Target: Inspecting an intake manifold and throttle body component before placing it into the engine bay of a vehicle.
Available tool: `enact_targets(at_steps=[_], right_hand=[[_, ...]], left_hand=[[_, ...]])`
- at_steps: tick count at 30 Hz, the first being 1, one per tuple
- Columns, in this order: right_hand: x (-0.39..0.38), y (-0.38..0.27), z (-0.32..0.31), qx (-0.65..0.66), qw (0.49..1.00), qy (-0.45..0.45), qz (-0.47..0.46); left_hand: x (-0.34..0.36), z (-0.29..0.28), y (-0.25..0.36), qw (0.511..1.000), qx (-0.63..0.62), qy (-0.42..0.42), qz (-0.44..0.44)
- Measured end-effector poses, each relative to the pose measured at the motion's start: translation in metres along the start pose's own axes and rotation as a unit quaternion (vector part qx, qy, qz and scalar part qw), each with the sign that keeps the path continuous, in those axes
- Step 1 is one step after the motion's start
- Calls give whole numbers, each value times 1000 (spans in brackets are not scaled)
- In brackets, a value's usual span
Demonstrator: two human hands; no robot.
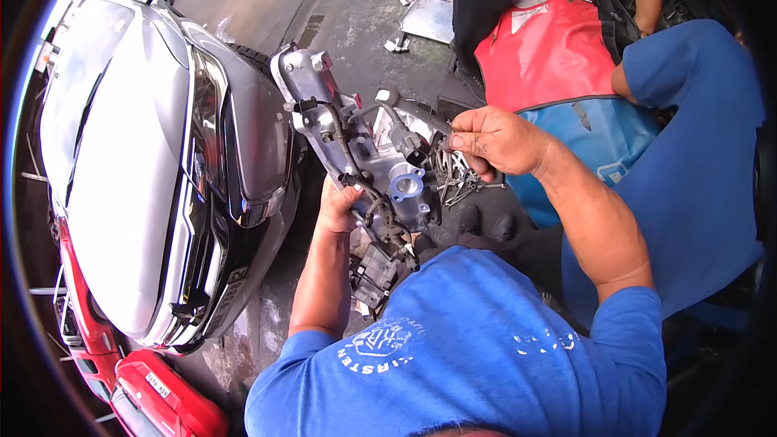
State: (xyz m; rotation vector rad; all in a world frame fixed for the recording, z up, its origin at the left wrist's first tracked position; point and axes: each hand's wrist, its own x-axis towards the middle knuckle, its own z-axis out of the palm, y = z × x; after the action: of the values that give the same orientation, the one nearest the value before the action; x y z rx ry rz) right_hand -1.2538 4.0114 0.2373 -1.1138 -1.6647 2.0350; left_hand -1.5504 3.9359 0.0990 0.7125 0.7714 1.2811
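My left hand (338, 204) is wrapped round the lower side of a silvery cast-metal engine part (312, 73), holding it tilted up in front of me. A dark wiring harness (340, 137) runs along the casting, and a black boxy unit (374, 275) hangs at its lower end. Closed on a dark-handled tool (429, 116) with a rounded silvery head, my right hand (506, 142) is beside the casting's right side. A dark plug connector (409, 145) lies between the tool and the casting. Part of the handle is hidden inside my right fist.
A silver car (137, 154) takes up the left side, with a red car (166, 392) below it. Several metal hand tools (463, 186) lie beyond the casting. Close on my right is a co-worker in blue (688, 146), beside a red cover (550, 53).
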Motion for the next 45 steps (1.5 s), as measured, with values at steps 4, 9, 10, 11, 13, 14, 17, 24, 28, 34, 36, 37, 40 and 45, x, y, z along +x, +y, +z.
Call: enact_targets(at_steps=[4, 9, 10, 11, 13, 14, 17, 24, 28, 34, 36, 37, 40, 45], right_hand=[[16, 22, 8, -236, 925, 183, -236], [21, 11, 19, -404, 804, 222, -376], [22, 9, 19, -401, 805, 224, -376], [24, 8, 19, -400, 792, 241, -393], [26, 3, 17, -399, 773, 259, -420], [27, 1, 15, -397, 773, 260, -420], [29, -1, 7, -395, 779, 242, -422], [29, -4, -2, -385, 785, 201, -442], [18, 0, 13, -363, 816, 213, -397], [-9, -3, 5, -428, 862, 107, -251], [-20, -4, 14, -509, 823, 131, -217], [-19, -4, 15, -505, 831, 124, -199], [-17, 4, 7, -490, 825, 135, -247], [-15, -4, -7, -525, 800, 155, -244]], left_hand=[[7, 1, 6, 999, -25, -14, 20], [11, 0, 6, 997, -68, -28, 25], [11, 7, 10, 996, -68, -36, 36], [11, 8, 11, 997, -65, -37, 34], [9, 10, 13, 998, -45, -40, 32], [8, 11, 14, 998, -43, -40, 31], [6, 21, 19, 999, -18, -36, 12], [8, 10, 16, 996, 27, -90, 2], [6, 14, 11, 996, 12, -90, 11], [-11, 20, 3, 999, -18, -47, 13], [-13, 30, 7, 999, 26, -27, 3], [-12, 41, 9, 999, 24, -19, 10], [-15, 49, 14, 999, 14, -29, -5], [-6, 58, 11, 999, 43, -12, 28]])
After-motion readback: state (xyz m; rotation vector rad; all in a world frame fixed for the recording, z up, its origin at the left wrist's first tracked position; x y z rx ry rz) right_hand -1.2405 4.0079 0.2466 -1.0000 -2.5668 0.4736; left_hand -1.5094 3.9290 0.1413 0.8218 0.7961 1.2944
